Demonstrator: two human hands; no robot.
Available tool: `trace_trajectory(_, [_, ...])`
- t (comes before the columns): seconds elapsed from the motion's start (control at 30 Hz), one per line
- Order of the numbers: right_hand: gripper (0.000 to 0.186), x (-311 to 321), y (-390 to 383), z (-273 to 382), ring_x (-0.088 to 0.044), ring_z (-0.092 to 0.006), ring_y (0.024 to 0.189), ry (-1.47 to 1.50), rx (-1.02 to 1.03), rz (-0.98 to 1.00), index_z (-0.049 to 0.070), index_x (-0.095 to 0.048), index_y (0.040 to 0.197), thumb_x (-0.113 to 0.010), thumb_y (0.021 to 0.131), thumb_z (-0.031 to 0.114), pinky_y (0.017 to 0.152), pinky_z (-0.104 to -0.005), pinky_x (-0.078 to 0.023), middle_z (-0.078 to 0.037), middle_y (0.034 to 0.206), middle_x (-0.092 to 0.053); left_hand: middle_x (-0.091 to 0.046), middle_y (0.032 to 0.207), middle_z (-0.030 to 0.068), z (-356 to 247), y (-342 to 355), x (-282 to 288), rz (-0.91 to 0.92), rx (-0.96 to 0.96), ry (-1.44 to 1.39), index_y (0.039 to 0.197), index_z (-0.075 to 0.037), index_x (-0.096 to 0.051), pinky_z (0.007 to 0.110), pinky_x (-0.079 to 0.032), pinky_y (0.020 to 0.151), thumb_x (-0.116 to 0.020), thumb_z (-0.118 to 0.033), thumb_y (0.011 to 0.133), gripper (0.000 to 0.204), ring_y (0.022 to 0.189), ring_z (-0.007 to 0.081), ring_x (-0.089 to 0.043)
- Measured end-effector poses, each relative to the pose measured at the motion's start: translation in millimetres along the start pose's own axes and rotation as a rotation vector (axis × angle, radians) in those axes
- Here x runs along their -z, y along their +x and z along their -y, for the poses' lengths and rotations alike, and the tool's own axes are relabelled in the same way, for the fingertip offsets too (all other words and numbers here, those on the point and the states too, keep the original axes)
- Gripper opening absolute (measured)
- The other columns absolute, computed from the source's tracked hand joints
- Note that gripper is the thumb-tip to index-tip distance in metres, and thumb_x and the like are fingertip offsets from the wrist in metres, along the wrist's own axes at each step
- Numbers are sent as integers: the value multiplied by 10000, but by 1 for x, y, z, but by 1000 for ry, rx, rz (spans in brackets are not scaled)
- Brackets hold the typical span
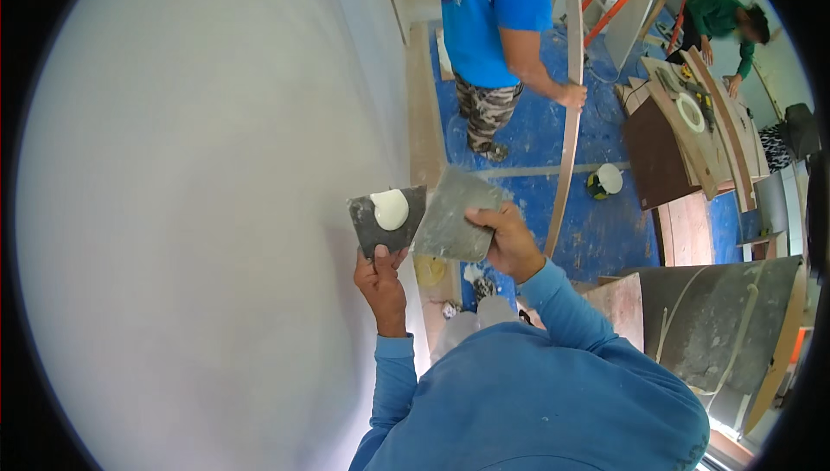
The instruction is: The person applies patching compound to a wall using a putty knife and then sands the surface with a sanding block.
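My left hand (382,289) grips the lower edge of a dark square plate (367,225), which carries a smooth blob of white paste (391,211). Just to its right, my right hand (512,242) is closed on a larger grey flat blade (450,207), thumb lying on its face. The blade is held beside the plate, close to its right edge; whether they touch I cannot tell. The pale wall (199,212) rises close at my left.
A co-worker in blue (491,43) holds a long timber strip (571,134) ahead. Another in green (718,17) bends over a wooden workbench (644,151) near ladders (605,4). A bucket (605,181) sits on blue sheeting (553,151). A curved grey panel (709,341) is at my right.
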State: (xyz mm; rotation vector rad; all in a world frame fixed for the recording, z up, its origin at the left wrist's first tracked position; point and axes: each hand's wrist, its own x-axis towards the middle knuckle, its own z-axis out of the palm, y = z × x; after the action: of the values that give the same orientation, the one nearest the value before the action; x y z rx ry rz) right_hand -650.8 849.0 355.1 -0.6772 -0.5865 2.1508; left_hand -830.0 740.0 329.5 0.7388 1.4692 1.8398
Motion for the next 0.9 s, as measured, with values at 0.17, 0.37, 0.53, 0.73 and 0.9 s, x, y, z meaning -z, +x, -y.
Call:
trace_trajectory(0.17, [398, -26, 7, -4, -661, -218, 1001, 7, -142, 21, -32, -523, 1259, -627, 880, 30, 902, -368, -555, -125, 1160, -626, -688, 939, 168, -4, 10, 0, 127, -427, 560, 1241, 25, -565, 336, -550, 718, -499, -52, 937, 321, 780, 239, -683])
trace_trajectory(0.37, [504, -9, 49, 17, -621, -229, 1097, 11, -124, 253, -4, -464, 1333, -646, 864, 12, 974, -393, -513, -125, 1200, -606, -663, 872, 228, -20, 35, -5, 293, -569, 940, 1233, -18, -587, 417, -524, 615, -540, 95, 761, 488, 712, 381, -657])
trace_trajectory(0.53, [632, 2, 106, 50, -580, -229, 1162, 33, -157, 414, 35, -431, 1383, -659, 799, -44, 1007, -410, -476, -98, 1228, -600, -653, 818, 235, 22, 32, -1, 59, -154, 864, 1120, 28, -565, 447, -498, 624, -489, -84, 951, 217, 699, 394, -643])
trace_trajectory(0.73, [618, 60, 203, 82, -626, -249, 1104, 58, -172, 438, -5, -475, 1335, -609, 735, -65, 996, -425, -487, -134, 1215, -625, -673, 963, 70, 50, 9, -35, -363, 218, 23, 1149, -8, -573, 350, -571, 700, -550, -169, 961, 249, 795, 177, -655])
trace_trajectory(0.9, [540, 75, 264, 99, -626, -247, 1106, 144, -243, 440, -4, -509, 1303, -601, 775, -67, 983, -407, -499, -138, 1201, -630, -685, 988, 94, 62, 2, -72, -488, 269, -149, 1128, -9, -594, 344, -583, 703, -586, -161, 944, 238, 816, 184, -677])
